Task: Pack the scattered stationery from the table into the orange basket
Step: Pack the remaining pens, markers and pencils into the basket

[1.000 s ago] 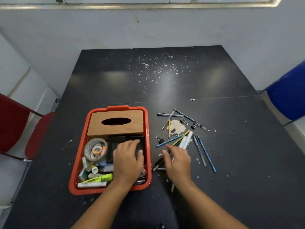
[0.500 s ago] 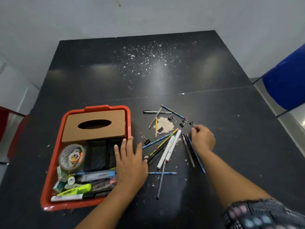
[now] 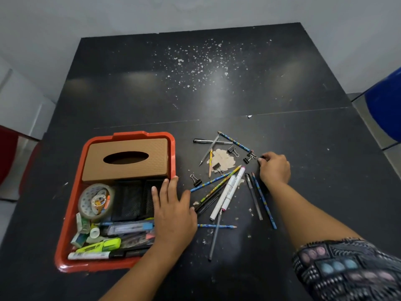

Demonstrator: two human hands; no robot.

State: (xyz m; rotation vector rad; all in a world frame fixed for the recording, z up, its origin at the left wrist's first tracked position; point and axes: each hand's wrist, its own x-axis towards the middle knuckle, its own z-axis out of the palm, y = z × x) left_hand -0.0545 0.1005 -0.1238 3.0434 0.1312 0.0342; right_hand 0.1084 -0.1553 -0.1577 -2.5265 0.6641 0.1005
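Observation:
The orange basket (image 3: pixel 71 213) sits at the near left of the black table (image 3: pixel 195 94), holding a tan tissue box (image 3: pixel 125 158), a tape roll (image 3: pixel 95 202), markers and pens. My left hand (image 3: pixel 173 216) lies flat with straight fingers over the basket's right rim. Pens, pencils and two white markers (image 3: pixel 227 192) lie scattered to the right of it, with black binder clips (image 3: pixel 233 151) among them. My right hand (image 3: pixel 274 168) is at the far right of the scatter, fingers curled, pinching a small black binder clip (image 3: pixel 262 158) on the table.
A blue chair (image 3: pixel 386 109) stands off the table's right edge and a red chair (image 3: pixel 8 155) off the left. White flakes (image 3: pixel 199 66) speckle the far half of the table. A torn beige patch (image 3: pixel 221 159) lies under the clips.
My right hand moved from the pens near the basket out to the clips at the far right and closed on one. My left hand shifted from inside the basket onto its right rim.

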